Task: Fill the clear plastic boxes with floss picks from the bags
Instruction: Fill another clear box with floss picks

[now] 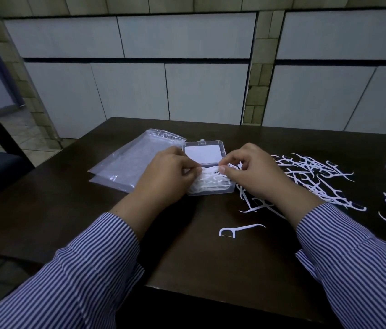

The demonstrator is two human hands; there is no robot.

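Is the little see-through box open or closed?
Open. The small clear plastic box has its hinged lid flipped back flat on the dark table, and white floss picks fill the tray.

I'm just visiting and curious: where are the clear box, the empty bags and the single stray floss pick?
clear box (202, 153): head view, on its open lid.
empty bags (128, 162): head view, middle of top bag.
stray floss pick (237, 230): head view, on its handle.

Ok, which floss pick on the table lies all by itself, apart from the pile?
The lone floss pick nearest the table's front edge, between the two sleeves. It touches no other pick, while the rest lie tangled in the pile to the right or in the clear box.
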